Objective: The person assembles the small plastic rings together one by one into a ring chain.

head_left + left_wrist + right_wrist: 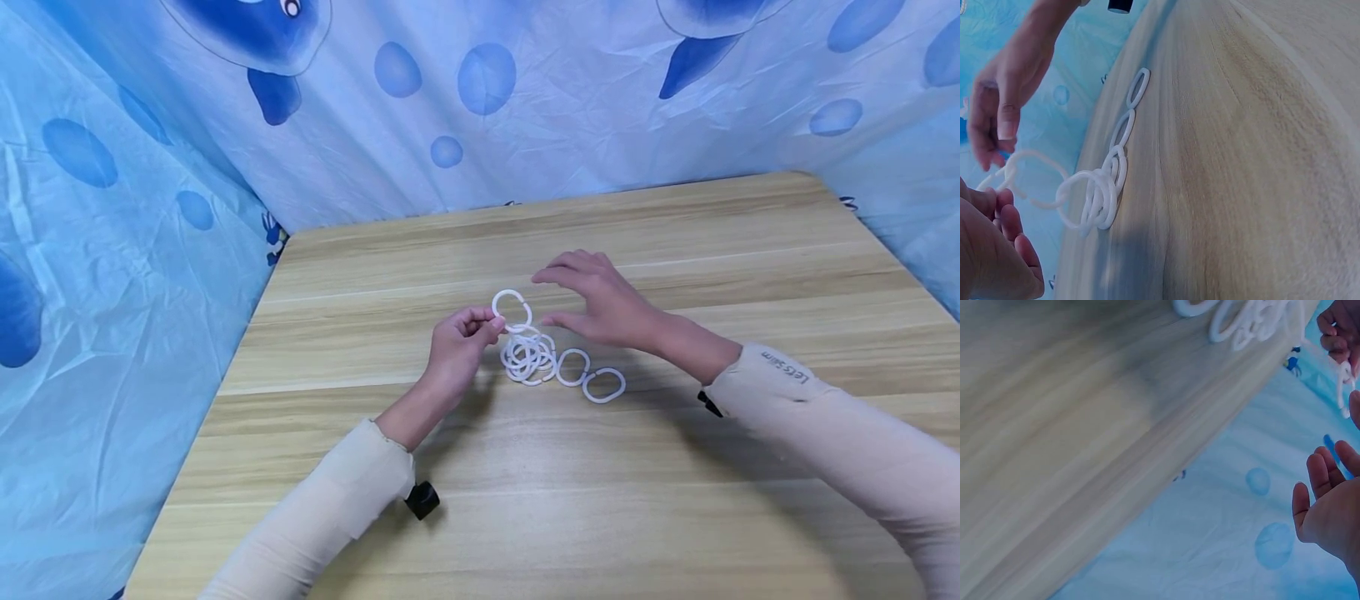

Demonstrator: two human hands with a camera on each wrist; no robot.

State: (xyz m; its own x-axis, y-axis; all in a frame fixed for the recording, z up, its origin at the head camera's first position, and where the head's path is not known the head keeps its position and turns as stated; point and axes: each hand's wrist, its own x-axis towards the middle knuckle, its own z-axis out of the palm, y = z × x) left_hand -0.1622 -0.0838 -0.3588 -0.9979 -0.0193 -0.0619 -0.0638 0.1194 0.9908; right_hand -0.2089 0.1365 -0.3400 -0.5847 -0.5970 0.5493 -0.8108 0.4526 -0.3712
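White plastic rings [527,354], linked into a chain, lie bunched in a small heap on the wooden table. Two rings trail from the heap toward the right, the last one [604,386] lying flat. My left hand [459,346] pinches a raised ring [512,309] of the chain between thumb and fingers, just above the heap. In the left wrist view, raised links [1038,178] run from the left fingers down to the pile. My right hand [592,300] hovers to the right of the raised ring, thumb and fingers spread apart with nothing between them.
The light wooden table [555,517] extends all around the rings. Behind it and on the left hangs a blue curtain [420,158] with bubble and sea-animal prints. A black wrist camera [422,500] sits under the left sleeve.
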